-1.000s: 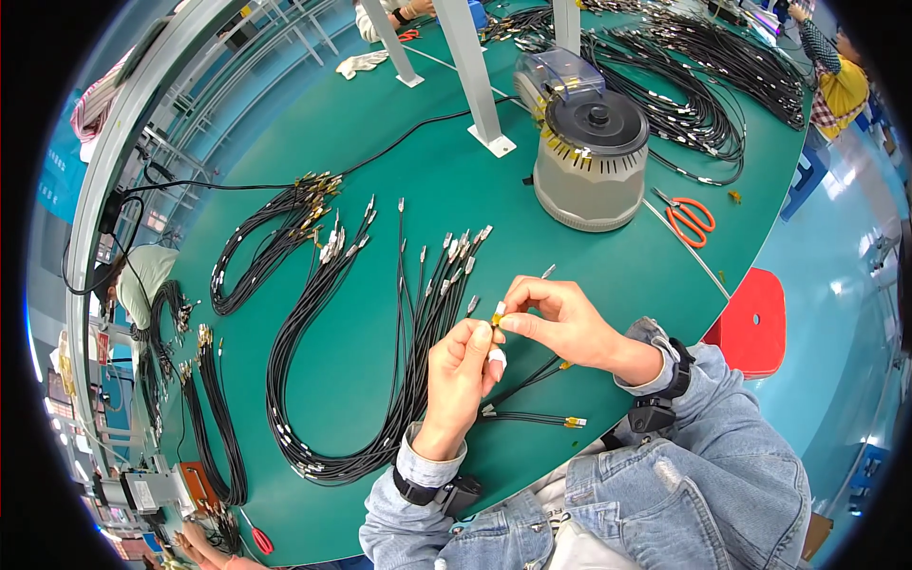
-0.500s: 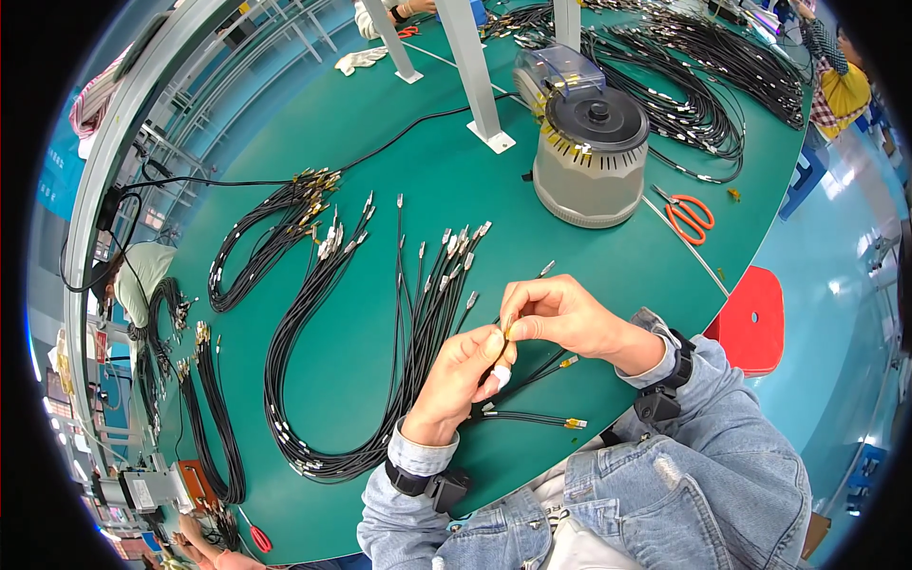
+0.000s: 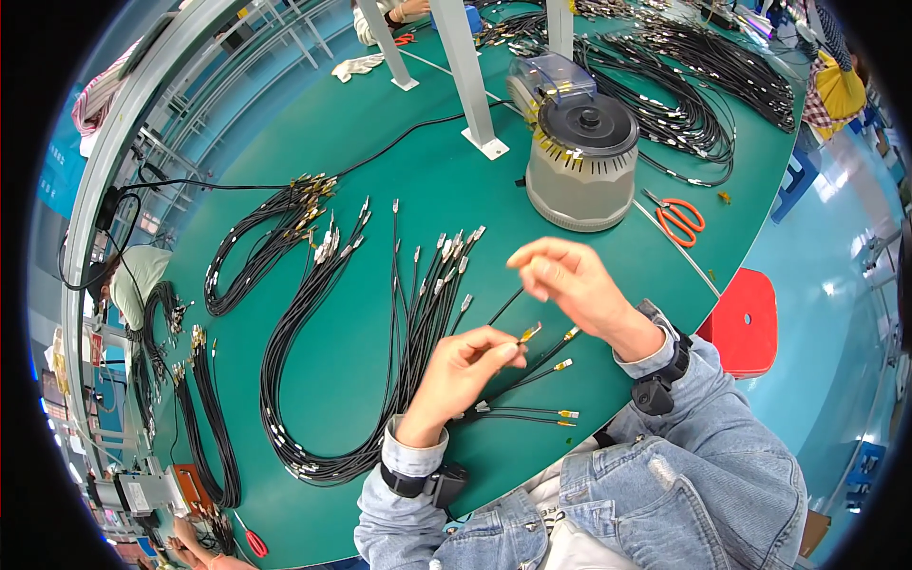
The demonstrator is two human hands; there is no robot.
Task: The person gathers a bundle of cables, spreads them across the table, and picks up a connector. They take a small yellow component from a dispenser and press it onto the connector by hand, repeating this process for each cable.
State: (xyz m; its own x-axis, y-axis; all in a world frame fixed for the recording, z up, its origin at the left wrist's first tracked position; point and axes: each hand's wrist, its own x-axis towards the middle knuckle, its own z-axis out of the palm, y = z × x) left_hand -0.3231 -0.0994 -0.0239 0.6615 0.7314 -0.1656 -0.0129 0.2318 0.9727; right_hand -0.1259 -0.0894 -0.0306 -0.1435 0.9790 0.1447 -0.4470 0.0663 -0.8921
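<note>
My left hand (image 3: 465,373) pinches a black cable close to its end, between thumb and bent fingers. The cable's connector (image 3: 530,333), partly wrapped in yellow tape, sticks out past the fingertips. Above and to the right, my right hand (image 3: 575,285) is lifted off it, fingers loosely bent and a little blurred, with nothing visible in them. A loose cable (image 3: 506,304) runs up toward that hand, its end hidden. Beside and below my left hand lie several cable ends with yellow-taped connectors (image 3: 568,414). The long looped cable bundle (image 3: 275,380) with silver connectors passes beneath my left wrist.
A round grey tape dispenser (image 3: 581,180) stands beyond my right hand, near orange-handled scissors (image 3: 679,220). More cable bundles (image 3: 256,242) lie on the green table (image 3: 399,152). Grey posts (image 3: 465,76) rise behind. A red stool (image 3: 748,323) is at right; other people are around the edges.
My right hand has let go of the connector and moved up, away from my left hand. My left hand keeps hold of the cable, its taped end now showing.
</note>
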